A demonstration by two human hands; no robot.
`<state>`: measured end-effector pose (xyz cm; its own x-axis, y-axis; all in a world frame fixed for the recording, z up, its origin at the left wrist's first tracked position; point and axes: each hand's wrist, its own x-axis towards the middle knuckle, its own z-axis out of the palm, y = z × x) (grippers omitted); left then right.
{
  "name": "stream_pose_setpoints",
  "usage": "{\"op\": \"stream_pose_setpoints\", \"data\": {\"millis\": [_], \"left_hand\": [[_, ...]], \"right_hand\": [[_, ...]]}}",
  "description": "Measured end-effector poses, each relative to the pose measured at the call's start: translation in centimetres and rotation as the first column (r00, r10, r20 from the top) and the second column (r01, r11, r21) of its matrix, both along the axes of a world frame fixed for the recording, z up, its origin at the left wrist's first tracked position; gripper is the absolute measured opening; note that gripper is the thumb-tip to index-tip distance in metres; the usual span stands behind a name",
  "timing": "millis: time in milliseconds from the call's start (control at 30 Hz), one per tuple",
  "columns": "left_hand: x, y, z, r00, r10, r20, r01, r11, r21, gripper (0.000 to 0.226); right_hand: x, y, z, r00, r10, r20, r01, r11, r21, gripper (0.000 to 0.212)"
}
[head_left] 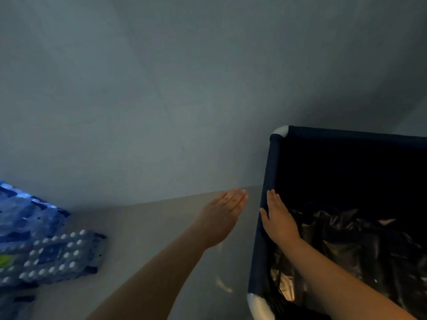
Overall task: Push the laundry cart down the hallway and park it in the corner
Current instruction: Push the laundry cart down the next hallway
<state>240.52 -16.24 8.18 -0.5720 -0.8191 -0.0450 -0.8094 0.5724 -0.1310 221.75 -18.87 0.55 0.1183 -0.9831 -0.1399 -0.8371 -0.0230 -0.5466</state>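
Head view, dark blue laundry cart (265, 250) at lower right close to grey wall (161, 88), right hand (278, 220) flat on its left rim, fingers straight, gripping nothing, left hand (223, 215) open in air beside cart, holding nothing, shrink-wrapped bottle packs (46, 255) on floor (150, 227) at left

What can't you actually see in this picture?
- Cart wheels and right side: head view, cut by the frame's edges.
- Cart's far inside: too dark.
- Right hand fingers lie flat on the rim; any grip underneath is hidden.
- Bottle packs: cut by left edge.
- Left hand: blurred, touching nothing.
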Motion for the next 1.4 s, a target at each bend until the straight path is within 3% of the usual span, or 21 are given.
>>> {"op": "stream_pose_setpoints", "data": {"millis": [167,333,533,667,833,1000,1233,1400], "left_hand": [[-0.5,-9.0,-1.3,0.964,-0.25,-0.094,0.251,0.968,-0.005,0.056],[-1.4,-19.0,-3.0,0.884,-0.464,-0.059,0.467,0.882,0.061,0.062],[-2.3,-26.2,-4.6,0.728,-0.68,-0.091,0.685,0.717,0.13,0.071],[-4.9,-29.0,-6.4,0.624,-0.777,-0.085,0.778,0.609,0.151,0.071],[-6.9,-29.9,-8.4,0.537,-0.841,-0.069,0.832,0.515,0.205,0.07],[-6.7,-33.1,-8.9,0.36,-0.932,-0.053,0.924,0.348,0.158,0.073],[-8.4,-40.8,-9.4,0.351,-0.934,-0.071,0.924,0.333,0.186,0.073],[-9.5,-42.0,-10.8,0.275,-0.957,-0.097,0.947,0.251,0.201,0.07]], "right_hand": [[1.2,-4.8,-0.1,0.99,-0.139,-0.008,0.139,0.99,0.024,0.062],[3.0,-7.5,-0.3,0.938,-0.295,-0.182,0.301,0.954,0.007,0.061],[5.9,-7.7,-0.8,0.826,-0.513,-0.233,0.538,0.841,0.054,0.06],[7.1,-7.2,-2.2,0.751,-0.634,-0.184,0.652,0.756,0.057,0.063],[7.3,-8.1,-3.3,0.611,-0.78,-0.137,0.791,0.608,0.068,0.066],[6.8,-12.0,-4.0,0.617,-0.759,-0.207,0.776,0.63,0.004,0.061],[7.0,-15.4,-3.7,0.524,-0.81,-0.265,0.848,0.525,0.07,0.06],[9.1,-18.2,-2.7,0.324,-0.882,-0.341,0.941,0.338,0.02,0.066]]}}
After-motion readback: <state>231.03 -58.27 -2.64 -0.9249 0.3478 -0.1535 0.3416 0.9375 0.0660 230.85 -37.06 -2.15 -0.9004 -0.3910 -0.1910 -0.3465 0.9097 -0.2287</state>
